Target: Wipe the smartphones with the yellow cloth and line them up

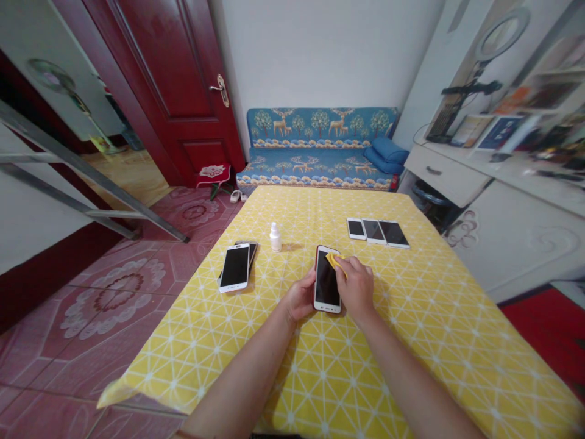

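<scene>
A white-framed smartphone [326,289] with a dark screen and a reddish edge is in front of me, over the table. My left hand [302,296] grips it along its left side. In my right hand [356,286] is a folded yellow cloth [336,262], pressed against the upper right of the screen; the fingers partly cover the cloth. Beyond the phone to the left stands a small white bottle [275,238], upright. Farther left, a white smartphone [235,268] lies partly on top of another dark phone [252,251].
Three phones [375,231] lie side by side at the right back of the yellow patterned tablecloth [301,378]. A blue sofa [315,155] is behind the table. White cabinets [516,225] stand to the right, a red door [183,79] and metal ladder [91,177] to the left.
</scene>
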Demonstrator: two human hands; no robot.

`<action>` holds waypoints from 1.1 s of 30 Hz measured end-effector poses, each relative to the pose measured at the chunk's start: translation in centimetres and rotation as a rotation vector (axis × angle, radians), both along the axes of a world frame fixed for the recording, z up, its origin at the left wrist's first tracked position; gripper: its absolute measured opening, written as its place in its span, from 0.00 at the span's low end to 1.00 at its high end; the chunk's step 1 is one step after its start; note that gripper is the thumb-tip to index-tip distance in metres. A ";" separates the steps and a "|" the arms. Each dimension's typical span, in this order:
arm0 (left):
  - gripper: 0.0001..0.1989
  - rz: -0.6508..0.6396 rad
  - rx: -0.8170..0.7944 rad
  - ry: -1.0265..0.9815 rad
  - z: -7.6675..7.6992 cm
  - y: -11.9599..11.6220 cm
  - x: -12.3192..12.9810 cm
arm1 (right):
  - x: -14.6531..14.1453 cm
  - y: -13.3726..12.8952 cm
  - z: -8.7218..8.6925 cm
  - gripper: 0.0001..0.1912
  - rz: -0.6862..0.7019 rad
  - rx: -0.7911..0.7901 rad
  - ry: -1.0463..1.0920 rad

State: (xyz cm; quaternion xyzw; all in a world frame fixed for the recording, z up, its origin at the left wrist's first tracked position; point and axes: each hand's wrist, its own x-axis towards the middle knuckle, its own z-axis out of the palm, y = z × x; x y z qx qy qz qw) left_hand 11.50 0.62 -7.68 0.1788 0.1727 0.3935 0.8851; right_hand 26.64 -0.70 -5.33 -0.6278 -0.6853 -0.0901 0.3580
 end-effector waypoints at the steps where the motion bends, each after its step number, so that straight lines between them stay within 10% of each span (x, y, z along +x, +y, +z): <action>1: 0.24 -0.014 0.014 0.007 0.0 -0.1 0.0 | 0.1 0.4 0.2 0.15 -0.010 0.002 0.012; 14: 0.13 -0.043 -0.033 -0.014 -0.2 0.1 -0.3 | -1.6 -3.4 0.0 0.16 0.293 0.048 0.053; 23: 0.23 -0.133 -0.011 -0.007 0.5 0.0 -0.4 | -2.3 -6.8 0.0 0.15 0.524 0.040 0.019; 33: 0.19 -0.075 0.025 0.015 -0.6 0.0 -0.2 | 0.4 -1.1 0.8 0.15 0.200 0.088 0.025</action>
